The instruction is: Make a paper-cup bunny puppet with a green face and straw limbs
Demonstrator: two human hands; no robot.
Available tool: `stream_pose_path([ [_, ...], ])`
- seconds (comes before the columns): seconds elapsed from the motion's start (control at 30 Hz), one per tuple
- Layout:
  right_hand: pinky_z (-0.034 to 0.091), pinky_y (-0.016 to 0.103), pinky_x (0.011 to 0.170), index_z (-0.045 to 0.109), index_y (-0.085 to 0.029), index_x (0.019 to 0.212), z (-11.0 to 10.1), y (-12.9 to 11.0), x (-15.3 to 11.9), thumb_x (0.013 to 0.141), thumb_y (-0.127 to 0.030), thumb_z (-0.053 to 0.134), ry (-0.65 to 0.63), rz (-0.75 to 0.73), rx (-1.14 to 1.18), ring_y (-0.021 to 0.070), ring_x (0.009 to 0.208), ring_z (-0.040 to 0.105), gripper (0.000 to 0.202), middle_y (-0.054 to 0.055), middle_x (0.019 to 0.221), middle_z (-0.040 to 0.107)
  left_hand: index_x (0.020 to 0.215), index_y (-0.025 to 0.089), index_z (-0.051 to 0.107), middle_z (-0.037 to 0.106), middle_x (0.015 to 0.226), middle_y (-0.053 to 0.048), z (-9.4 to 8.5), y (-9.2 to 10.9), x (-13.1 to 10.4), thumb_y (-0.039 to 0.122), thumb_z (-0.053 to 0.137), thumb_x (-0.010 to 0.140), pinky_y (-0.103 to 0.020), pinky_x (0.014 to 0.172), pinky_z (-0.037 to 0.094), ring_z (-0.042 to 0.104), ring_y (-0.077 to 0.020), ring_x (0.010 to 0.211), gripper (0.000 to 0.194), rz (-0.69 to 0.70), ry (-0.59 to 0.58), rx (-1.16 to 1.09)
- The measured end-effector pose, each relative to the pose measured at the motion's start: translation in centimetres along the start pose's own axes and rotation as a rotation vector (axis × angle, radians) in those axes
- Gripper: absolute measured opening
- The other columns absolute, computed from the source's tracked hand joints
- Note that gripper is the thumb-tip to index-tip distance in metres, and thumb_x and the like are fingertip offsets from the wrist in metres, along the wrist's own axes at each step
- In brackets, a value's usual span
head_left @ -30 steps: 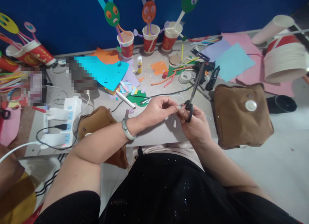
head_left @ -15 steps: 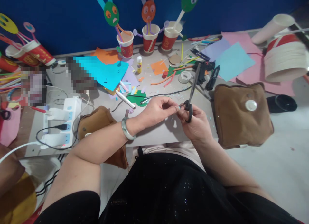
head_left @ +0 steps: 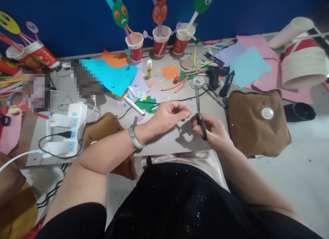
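Note:
My right hand [head_left: 213,129] is closed round the black handles of a pair of scissors [head_left: 197,98], whose blades point away from me over the table. To its left my left hand [head_left: 171,117] has thumb and fingertips pinched together; whatever is between them is too small to make out. A small gap separates the two hands, both held above the table's front part. Beyond my left hand lie a green paper piece [head_left: 145,104] and a white marker [head_left: 134,106]. Past the scissors' tips is a roll of clear tape [head_left: 197,82].
Paper cups [head_left: 161,43] with paper-faced figures line the back. A black glue gun [head_left: 216,76] lies right of the tape. A brown bag [head_left: 258,124] sits at right, a second brown bag [head_left: 102,127] beside a white power strip [head_left: 77,126] at left. Another person's arm [head_left: 10,179] shows at far left.
My hands have drawn apart. The right hand with the scissors has moved slightly right and toward me, and the blades have swung left. The left hand stays nearly in place, still pinched.

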State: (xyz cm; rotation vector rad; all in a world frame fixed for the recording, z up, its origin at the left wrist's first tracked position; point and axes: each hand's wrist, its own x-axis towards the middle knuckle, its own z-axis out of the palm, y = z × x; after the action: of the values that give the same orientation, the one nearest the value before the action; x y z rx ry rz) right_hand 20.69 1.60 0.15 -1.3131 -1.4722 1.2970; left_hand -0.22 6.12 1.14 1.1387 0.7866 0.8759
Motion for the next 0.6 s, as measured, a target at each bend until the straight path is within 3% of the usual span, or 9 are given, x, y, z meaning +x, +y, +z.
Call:
stream_pose_path([
  [0.13,0.035,0.03,0.057,0.063,-0.022,0.068,-1.7,-0.1,-0.3,0.07,-0.068,0.097,-0.116,0.044,-0.141,0.0144,0.064,0.045,0.057,0.0,0.066,0.055,0.082,0.017,0.071,0.072,0.076,0.001,0.1,0.0,0.1,0.039,0.094,0.078,-0.027,0.07,0.054,0.063,-0.0098,0.07,0.032,-0.011,-0.006,-0.045],
  [0.27,0.034,0.028,0.056,0.058,-0.022,0.065,-2.5,-0.2,-0.6,0.071,-0.07,0.095,-0.168,0.082,-0.217,0.013,0.062,0.043,0.062,-0.002,0.063,0.051,0.085,0.017,0.07,0.073,0.08,-0.001,0.1,0.0,0.1,0.039,0.093,0.08,-0.029,0.073,0.057,0.066,-0.011,0.072,0.032,-0.026,-0.008,-0.028],
  [0.4,0.034,0.028,0.055,0.055,-0.021,0.063,-2.6,-0.2,-0.7,0.075,-0.071,0.092,-0.22,0.091,-0.203,0.0125,0.062,0.042,0.063,-0.001,0.064,0.05,0.085,0.016,0.07,0.073,0.082,-0.002,0.0,-0.1,0.2,0.035,0.089,0.085,-0.03,0.074,0.057,0.067,-0.0116,0.074,0.026,-0.014,0.0,-0.012],
  [0.6,0.032,0.028,0.055,0.056,-0.021,0.065,-2.8,0.0,-0.7,0.075,-0.082,0.087,-0.28,0.098,-0.164,0.0118,0.061,0.04,0.069,-0.001,0.063,0.049,0.083,0.017,0.07,0.072,0.077,0.001,0.0,-0.1,0.2,0.04,0.095,0.076,-0.027,0.07,0.055,0.065,-0.0094,0.069,0.035,-0.018,0.024,-0.056],
])
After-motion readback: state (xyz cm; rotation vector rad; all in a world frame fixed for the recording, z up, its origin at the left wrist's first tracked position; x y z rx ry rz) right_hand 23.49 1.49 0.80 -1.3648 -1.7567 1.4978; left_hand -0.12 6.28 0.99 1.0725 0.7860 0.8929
